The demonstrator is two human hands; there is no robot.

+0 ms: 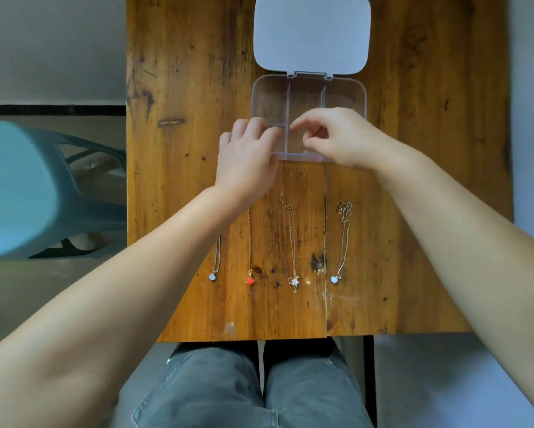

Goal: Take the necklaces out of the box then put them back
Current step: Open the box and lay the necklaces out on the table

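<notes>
A clear compartment box (308,88) lies open at the table's middle, its white lid (311,35) folded back beyond it. My left hand (247,159) rests on the box's front left corner, fingers curled over the rim. Above the front middle compartment, my right hand (336,137) has thumb and fingers pinched together; I cannot make out a chain between them. Several necklaces lie in a row near me: one with a pale pendant (212,277) partly under my left forearm, a red-pendant one (250,281), a gold flower one (294,281) and a silver one (334,279).
The wooden table (182,149) ends just past the pendants, above my knees. A teal plastic stool (21,193) stands on the floor to the left.
</notes>
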